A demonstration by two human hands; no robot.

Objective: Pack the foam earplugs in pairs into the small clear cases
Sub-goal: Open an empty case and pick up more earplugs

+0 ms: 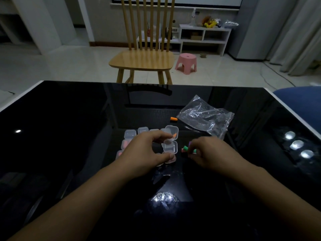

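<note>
Right hand [206,153] pinches loose foam earplugs [185,149], green and pink ones poking from its fingertips; they look soft, light and springy, so a gentle pinch across the middle should do. At its 9 o'clock the left hand [147,152] curls finger and thumb around an open clear case [171,147], likely thin, slick plastic best held by its edges. More cases [130,133] lie at 10 o'clock, an orange earplug [173,119] at 12, a crumpled bag [206,117] at 1 on the desk [69,136].

Home living room: wooden slat-back chair [141,56], pink plastic stool [186,63], white low shelf unit [205,38], tiled floor [60,66], curtains [298,35], glossy black tabletop [69,136].
</note>
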